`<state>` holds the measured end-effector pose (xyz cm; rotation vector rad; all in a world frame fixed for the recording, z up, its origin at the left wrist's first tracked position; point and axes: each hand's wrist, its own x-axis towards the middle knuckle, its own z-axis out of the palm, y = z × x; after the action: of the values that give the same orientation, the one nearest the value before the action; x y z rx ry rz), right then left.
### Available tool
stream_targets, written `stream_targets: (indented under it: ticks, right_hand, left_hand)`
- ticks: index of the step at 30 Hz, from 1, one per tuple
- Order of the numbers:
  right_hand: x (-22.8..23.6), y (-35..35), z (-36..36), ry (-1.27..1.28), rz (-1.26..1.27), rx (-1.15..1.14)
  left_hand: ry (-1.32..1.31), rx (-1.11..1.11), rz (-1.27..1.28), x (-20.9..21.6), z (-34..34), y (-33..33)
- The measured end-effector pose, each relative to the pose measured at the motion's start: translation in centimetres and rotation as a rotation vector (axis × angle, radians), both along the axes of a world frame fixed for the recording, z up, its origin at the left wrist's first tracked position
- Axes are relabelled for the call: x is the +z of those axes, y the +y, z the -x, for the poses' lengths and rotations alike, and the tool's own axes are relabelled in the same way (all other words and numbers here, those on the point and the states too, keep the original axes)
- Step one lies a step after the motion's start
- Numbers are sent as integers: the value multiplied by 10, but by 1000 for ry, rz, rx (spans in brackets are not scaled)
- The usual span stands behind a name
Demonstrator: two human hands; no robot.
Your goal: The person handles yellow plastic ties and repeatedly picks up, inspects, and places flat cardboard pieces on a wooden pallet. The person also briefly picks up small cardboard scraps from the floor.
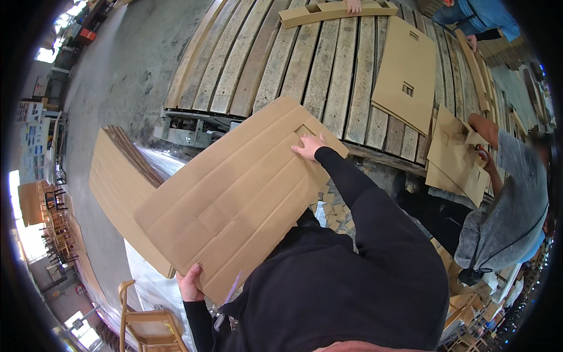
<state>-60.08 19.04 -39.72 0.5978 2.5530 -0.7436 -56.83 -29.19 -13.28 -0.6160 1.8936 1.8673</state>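
A large brown cardboard sheet (234,193) with fold lines is tilted in front of me, with a small rectangular cut-out near its far right corner. My left hand (190,284) grips the near left edge, thumb on top and fingers hidden underneath. Beside the cut-out, my right hand (309,146) lies on the sheet's surface with its fingers spread. To the left, partly covered by the sheet, is a thick stack of cardboard sheets (120,188).
A slatted wooden platform (264,53) spans the far side, bearing flat cardboard sheets (404,76) and a folded cardboard piece (337,12). A co-worker in grey (498,205) handles cardboard at right; another in blue (487,17) stands beyond. A wooden chair (152,325) is lower left. Cardboard scraps (335,214) litter the floor.
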Motion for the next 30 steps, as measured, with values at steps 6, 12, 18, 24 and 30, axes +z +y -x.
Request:
stream_targets:
  ticks: [6,12,18,24,30]
  right_hand:
    - [12,8,19,-144,83,-49]
    - [20,19,5,18,180,-154]
    - [3,23,-52,14,197,-270]
    - [-41,25,-53,-3,439,-491]
    - [-27,31,-56,164,473,-508]
  left_hand:
    - [49,14,39,15,-1,13]
    - [105,7,14,17,0,8]
    - [20,-140,6,-10,34,-5]
    - [27,-211,20,-7,48,-2]
    - [114,-285,48,11,58,-1]
